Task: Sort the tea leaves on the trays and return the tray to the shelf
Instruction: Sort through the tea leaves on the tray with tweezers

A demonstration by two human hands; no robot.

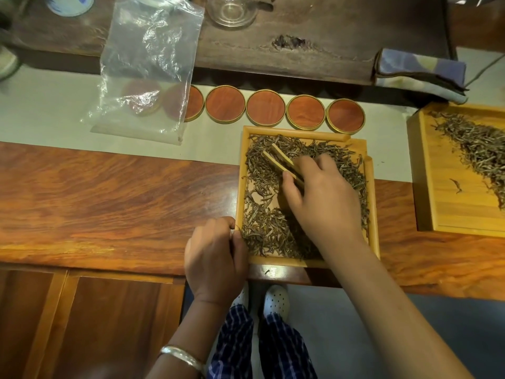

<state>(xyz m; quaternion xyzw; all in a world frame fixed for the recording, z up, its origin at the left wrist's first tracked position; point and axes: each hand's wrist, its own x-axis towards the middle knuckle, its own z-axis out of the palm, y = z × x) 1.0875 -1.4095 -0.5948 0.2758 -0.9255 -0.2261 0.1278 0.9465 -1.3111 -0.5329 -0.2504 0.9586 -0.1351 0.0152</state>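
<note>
Two bamboo trays of tea leaves stand on the wooden table (109,192). The near tray (373,203) lies at the table's front edge, directly before you; its tea leaves (262,228) cover most of the floor. The second tray (426,187) sits to the right, partly out of view, with its own leaves (481,143) heaped toward its far right.

Your right hand (325,198) pinches one pair of bamboo tweezers (281,160) between thumb and fingers, tips apart over the near tray's leaves. Your left hand (216,255) grips that tray's near left corner, fingers curled on the rim.

Behind the trays, seven round coasters (265,107) form one row; one clear plastic bag (147,67) overlies the left three. One folded cloth (420,72) and one glass vessel (232,10) lie farther back.
</note>
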